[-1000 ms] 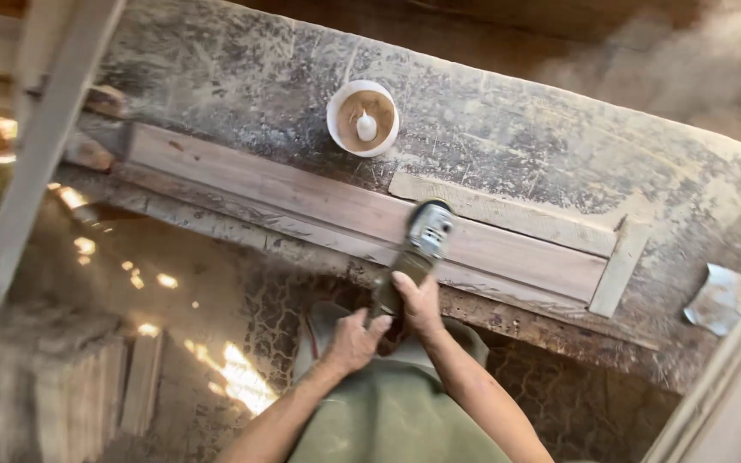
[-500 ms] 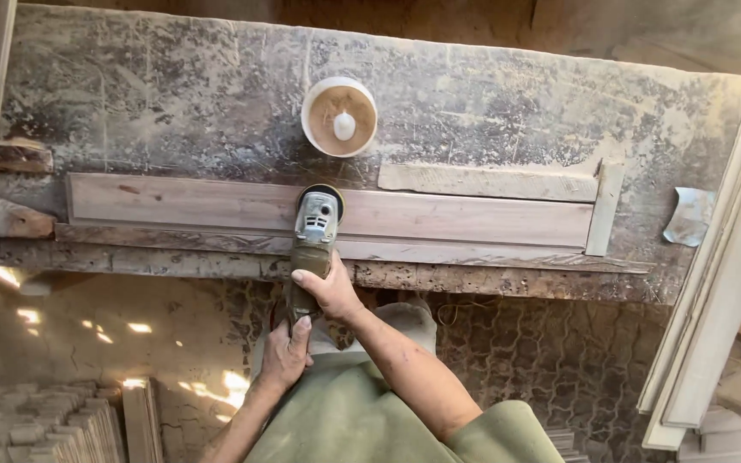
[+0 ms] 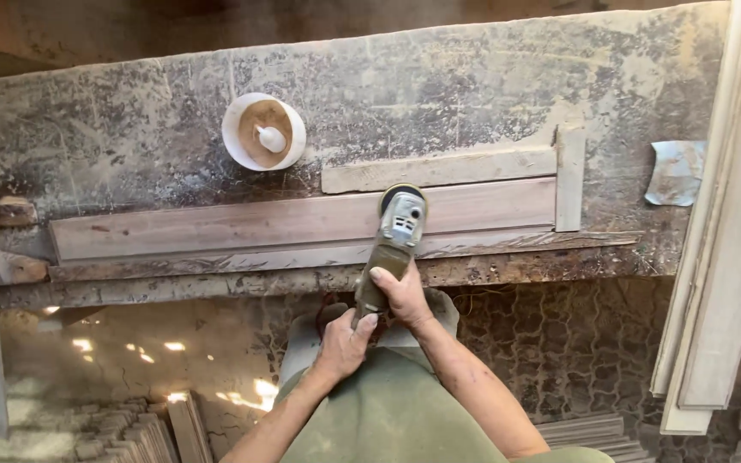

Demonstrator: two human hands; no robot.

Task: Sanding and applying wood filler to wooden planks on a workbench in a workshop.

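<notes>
A: Grinder (image 3: 394,244) front and centre, a grey and olive angle grinder lying across the near edge of the tabletop (image 3: 473,94), its round disc end resting on the long wooden plank (image 3: 216,225).

B: And both hands are on it. The right hand (image 3: 403,296) is wrapped around the body just behind the head, fingers curled tight and thumb over the top.

A: The left hand (image 3: 345,339) sits lower, closed around the tail of the handle, just beside the right wrist. Neither hand is spread; both are clenched on the tool.

B: Look at the plank itself: it runs left to right along the front of the tabletop, with a paler, shorter strip of wood (image 3: 439,169) lying just behind it on the right half.

A: A short upright piece (image 3: 570,176) caps the right end of both, touching them like a stop.

B: Behind the plank on the left, well apart from the grinder, stands a white round tub (image 3: 237,120) of brown paste or dust with a white knob in it; which one, I cannot tell.

A: Far right, a curled sheet of sandpaper (image 3: 675,171) lies on the dusty surface beside a pale wooden frame (image 3: 731,257) that leans there.
</notes>
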